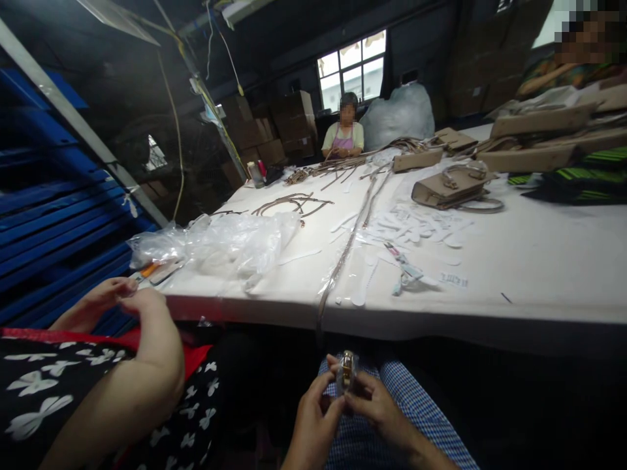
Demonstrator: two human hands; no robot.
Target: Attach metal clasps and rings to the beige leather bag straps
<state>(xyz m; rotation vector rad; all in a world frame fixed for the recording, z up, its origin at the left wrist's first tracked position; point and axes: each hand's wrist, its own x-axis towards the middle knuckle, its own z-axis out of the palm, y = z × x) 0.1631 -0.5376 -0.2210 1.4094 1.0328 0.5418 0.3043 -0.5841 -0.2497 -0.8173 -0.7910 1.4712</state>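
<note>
- nothing I can actually read here tbh
- slip (453, 281) on the bench (543, 261) has some dark print, too blurry to make out
- box (296, 145) at the back has a pale mark, way too small

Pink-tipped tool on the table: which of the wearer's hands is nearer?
Right. The right hand is below and slightly left of the tool; the left hand is farther left.

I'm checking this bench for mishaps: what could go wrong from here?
The small shiny gold metal fitting, pinched between the left hand and right hand, could slip onto the blue-and-white checked garment below. The long, thin brown strap, draped over the white table's front edge, might snag or slide off if tugged.
</note>
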